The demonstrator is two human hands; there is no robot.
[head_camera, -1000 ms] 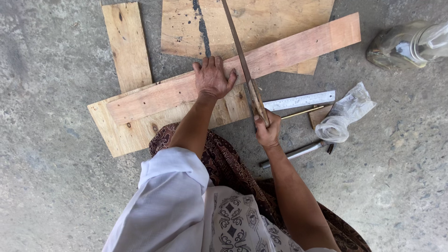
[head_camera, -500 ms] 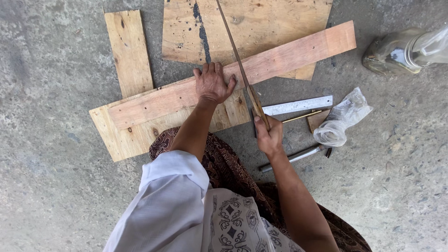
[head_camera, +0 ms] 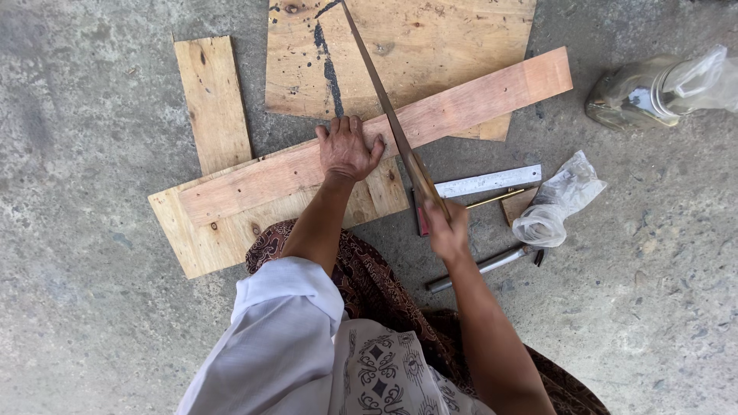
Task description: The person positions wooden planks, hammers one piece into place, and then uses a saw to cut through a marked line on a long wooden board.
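Concrete floor [head_camera: 92, 307]: saw [head_camera: 384, 107] tip cut off, handle hidden in right hand [head_camera: 447, 230].

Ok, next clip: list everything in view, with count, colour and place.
long plank: 1, reddish wood, lying diagonally across the other boards
plywood sheet: 1, tan with dark stains, top centre
narrow board: 1, pale wood, upper left
lower board: 1, pale wood, under the plank's left end
saw: 1, brownish blade, crossing the plank
ruler: 1, silver, on the concrete right of the saw
plastic bag: 1, clear, right
metal tool: 1, grey, below the ruler
jar: 1, clear, upper right
left hand: flat on the plank
right hand: gripping the saw handle
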